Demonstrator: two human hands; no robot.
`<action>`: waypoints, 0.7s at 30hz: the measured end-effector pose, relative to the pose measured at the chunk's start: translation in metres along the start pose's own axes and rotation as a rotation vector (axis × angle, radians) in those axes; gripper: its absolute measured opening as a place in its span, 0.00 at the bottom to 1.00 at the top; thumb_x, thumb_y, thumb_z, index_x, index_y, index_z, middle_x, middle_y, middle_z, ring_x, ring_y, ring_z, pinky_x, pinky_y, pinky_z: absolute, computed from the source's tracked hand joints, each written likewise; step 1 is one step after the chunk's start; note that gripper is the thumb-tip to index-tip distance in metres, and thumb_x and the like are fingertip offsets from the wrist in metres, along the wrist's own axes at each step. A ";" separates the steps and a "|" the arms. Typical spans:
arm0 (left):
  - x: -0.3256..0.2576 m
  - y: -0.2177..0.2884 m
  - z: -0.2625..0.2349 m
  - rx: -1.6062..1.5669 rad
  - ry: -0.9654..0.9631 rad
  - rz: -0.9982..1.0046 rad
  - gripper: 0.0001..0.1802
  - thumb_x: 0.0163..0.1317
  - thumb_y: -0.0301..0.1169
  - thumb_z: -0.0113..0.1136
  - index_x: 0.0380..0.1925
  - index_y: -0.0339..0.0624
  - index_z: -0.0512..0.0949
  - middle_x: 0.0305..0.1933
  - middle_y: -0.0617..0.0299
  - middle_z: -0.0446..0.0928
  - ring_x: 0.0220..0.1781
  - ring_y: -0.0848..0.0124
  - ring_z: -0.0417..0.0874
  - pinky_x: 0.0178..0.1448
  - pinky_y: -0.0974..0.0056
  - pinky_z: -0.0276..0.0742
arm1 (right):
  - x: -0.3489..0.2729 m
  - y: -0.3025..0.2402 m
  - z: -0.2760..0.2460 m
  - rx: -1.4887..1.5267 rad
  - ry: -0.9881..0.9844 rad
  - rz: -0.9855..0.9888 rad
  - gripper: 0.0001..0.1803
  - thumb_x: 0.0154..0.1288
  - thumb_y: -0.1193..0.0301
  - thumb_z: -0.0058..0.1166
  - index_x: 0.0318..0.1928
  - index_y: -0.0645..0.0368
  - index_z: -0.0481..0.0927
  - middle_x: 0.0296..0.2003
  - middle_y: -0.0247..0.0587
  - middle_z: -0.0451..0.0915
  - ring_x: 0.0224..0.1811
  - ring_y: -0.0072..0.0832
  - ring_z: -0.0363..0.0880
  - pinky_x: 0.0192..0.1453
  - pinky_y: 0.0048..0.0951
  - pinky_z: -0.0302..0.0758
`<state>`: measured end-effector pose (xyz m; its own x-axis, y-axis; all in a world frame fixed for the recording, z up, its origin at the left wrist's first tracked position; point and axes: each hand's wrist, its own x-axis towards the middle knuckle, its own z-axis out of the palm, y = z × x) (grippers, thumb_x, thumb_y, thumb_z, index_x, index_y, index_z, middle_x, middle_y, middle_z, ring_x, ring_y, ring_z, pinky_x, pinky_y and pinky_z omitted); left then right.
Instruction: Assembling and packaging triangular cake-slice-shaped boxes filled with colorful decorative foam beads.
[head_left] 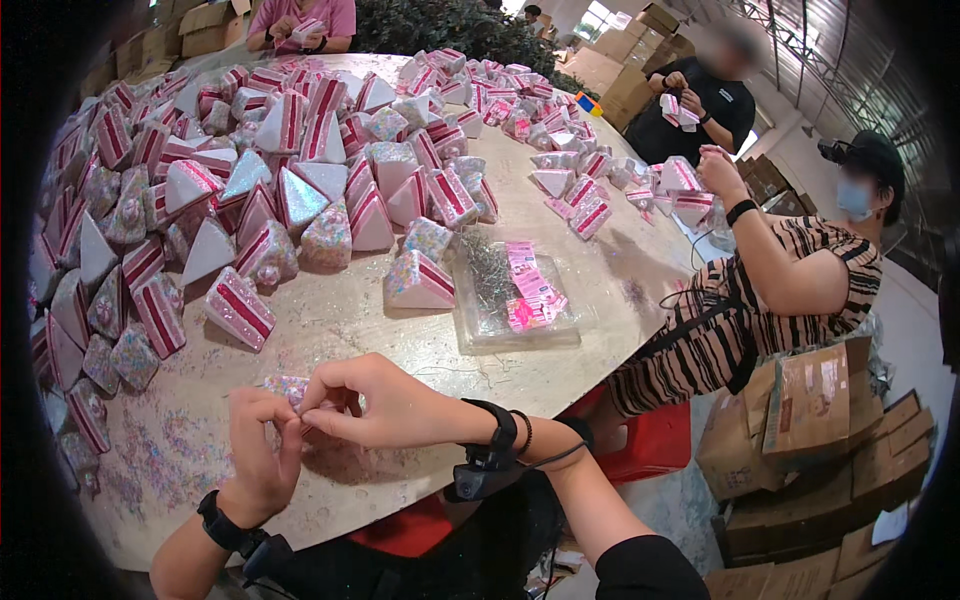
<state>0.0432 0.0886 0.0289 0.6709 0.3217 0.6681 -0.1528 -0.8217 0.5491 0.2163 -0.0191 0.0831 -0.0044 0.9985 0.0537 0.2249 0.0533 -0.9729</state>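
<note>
My left hand [262, 445] and my right hand [365, 402] meet over the near side of the table, fingertips pinched close together. What they pinch is too small or too hidden to make out. Just behind the fingers shows part of a toy cake slice [286, 384] with sprinkles; I cannot tell whether it is held or lies on the table. Beyond my hands a sprinkle-covered cake slice [420, 282] with pink layers stands beside a clear plastic tray [520, 338]. In that tray are thin metal wires [490, 285] and pink printed tags [533, 290].
A big heap of toy cake slices [290, 130] covers the left and far table [350, 320]. Smaller clusters [585, 200] lie at the right, near a person in stripes [730, 300]. Other people work beyond. A red stool [650, 445] and cardboard boxes [810, 400] stand to the right.
</note>
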 end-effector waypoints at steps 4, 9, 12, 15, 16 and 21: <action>-0.013 -0.007 0.004 -0.196 -0.044 -0.265 0.03 0.64 0.22 0.47 0.37 0.38 0.66 0.35 0.54 0.66 0.37 0.62 0.67 0.46 0.61 0.64 | 0.006 0.011 0.003 -0.694 0.234 -0.670 0.13 0.56 0.74 0.60 0.43 0.61 0.79 0.30 0.37 0.76 0.28 0.26 0.75 0.31 0.27 0.71; -0.007 -0.003 0.007 -0.295 -0.022 -0.250 0.03 0.65 0.22 0.41 0.38 0.37 0.64 0.37 0.55 0.64 0.39 0.66 0.66 0.47 0.64 0.64 | 0.003 0.014 0.008 -0.982 0.364 -0.923 0.22 0.47 0.73 0.58 0.47 0.61 0.79 0.31 0.35 0.74 0.28 0.28 0.73 0.30 0.28 0.68; -0.003 0.000 0.007 -0.310 -0.036 -0.225 0.03 0.66 0.21 0.40 0.39 0.37 0.64 0.37 0.55 0.64 0.39 0.67 0.66 0.47 0.65 0.64 | 0.000 0.012 0.006 -1.051 0.338 -0.921 0.21 0.47 0.73 0.58 0.46 0.63 0.79 0.31 0.36 0.73 0.29 0.27 0.74 0.30 0.27 0.68; -0.005 0.000 0.005 -0.337 -0.051 -0.233 0.03 0.66 0.21 0.41 0.39 0.37 0.64 0.38 0.56 0.64 0.39 0.68 0.66 0.47 0.65 0.64 | 0.001 0.014 0.006 -1.117 0.325 -0.967 0.20 0.47 0.74 0.57 0.44 0.65 0.79 0.31 0.36 0.73 0.29 0.27 0.74 0.30 0.27 0.68; -0.007 0.000 0.004 -0.350 -0.056 -0.241 0.03 0.66 0.21 0.42 0.39 0.37 0.65 0.38 0.55 0.64 0.40 0.68 0.66 0.47 0.66 0.64 | 0.001 0.015 0.005 -1.157 0.325 -0.974 0.19 0.47 0.74 0.57 0.43 0.65 0.79 0.30 0.36 0.73 0.28 0.27 0.74 0.29 0.26 0.67; 0.004 0.000 -0.002 -0.081 -0.018 -0.053 0.14 0.57 0.24 0.59 0.43 0.39 0.68 0.44 0.51 0.68 0.43 0.59 0.70 0.51 0.58 0.66 | 0.002 0.004 0.002 -1.069 0.327 -0.868 0.14 0.45 0.75 0.62 0.36 0.59 0.79 0.24 0.33 0.72 0.26 0.27 0.73 0.30 0.28 0.67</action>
<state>0.0445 0.0904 0.0325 0.6926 0.3544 0.6282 -0.1745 -0.7628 0.6227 0.2149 -0.0172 0.0792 -0.3311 0.5970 0.7307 0.8868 0.4614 0.0249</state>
